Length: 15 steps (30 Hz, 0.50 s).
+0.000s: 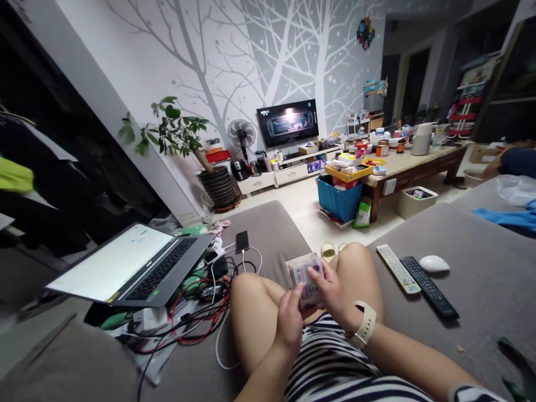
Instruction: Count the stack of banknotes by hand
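Observation:
A thick wad of paper banknotes [304, 279] sits above my knees, its edges fanned a little. My left hand [288, 324] grips the wad's lower edge from below. My right hand [323, 287] lies across its front, fingers and thumb pressed on the notes and covering part of the top note. Both hands hold it. A pale watch band [364, 325] circles my right wrist. Bare knees and a striped top show beneath my hands.
An open laptop [134, 265] sits on the grey sofa to my left, beside a phone [242, 242] and tangled cables [201, 312]. Two remote controls [429, 287] and a white mouse [434, 263] lie to my right. A low table, blue bin and television stand farther off.

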### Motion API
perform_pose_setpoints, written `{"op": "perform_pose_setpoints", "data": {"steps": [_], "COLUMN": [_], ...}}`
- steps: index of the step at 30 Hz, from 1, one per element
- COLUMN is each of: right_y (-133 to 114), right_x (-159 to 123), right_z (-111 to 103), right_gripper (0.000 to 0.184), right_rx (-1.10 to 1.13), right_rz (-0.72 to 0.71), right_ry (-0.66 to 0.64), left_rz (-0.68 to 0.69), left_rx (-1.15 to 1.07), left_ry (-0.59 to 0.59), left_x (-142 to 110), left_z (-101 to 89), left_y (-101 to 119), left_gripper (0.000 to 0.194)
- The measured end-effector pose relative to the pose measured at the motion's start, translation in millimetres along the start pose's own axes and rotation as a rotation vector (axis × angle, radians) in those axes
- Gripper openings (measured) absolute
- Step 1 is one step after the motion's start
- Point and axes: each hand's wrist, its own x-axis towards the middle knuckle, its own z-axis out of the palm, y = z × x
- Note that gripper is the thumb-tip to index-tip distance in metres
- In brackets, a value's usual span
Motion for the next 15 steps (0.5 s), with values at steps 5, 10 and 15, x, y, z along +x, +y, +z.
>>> {"op": "perform_pose_setpoints", "data": {"steps": [5,10,15], "right_y": [-10.8,-25.1,23.5], "right_x": [-4.4,-2.0,-8.2], "right_z": [-12.4,-26.5,-49.3], "right_gripper": [0.035,0.034,0.031], "right_rx": [-0.165,-0.451,-0.954], "right_rz": [-0.104,-0.237,-0.048], "right_ry": [0.078,0.073,-0.120], "left_rz": [0.015,0.041,0.140], "left_rx": [-0.012,-0.074,-0.152], "left_ry": [0.066,0.094,0.200], "left_x": [-11.3,-12.0,0.2], "left_z": [0.4,1.2,-22.8], "left_y": [5.9,20.2,41.1], "left_gripper": [0.024,0.016,0.016]}}
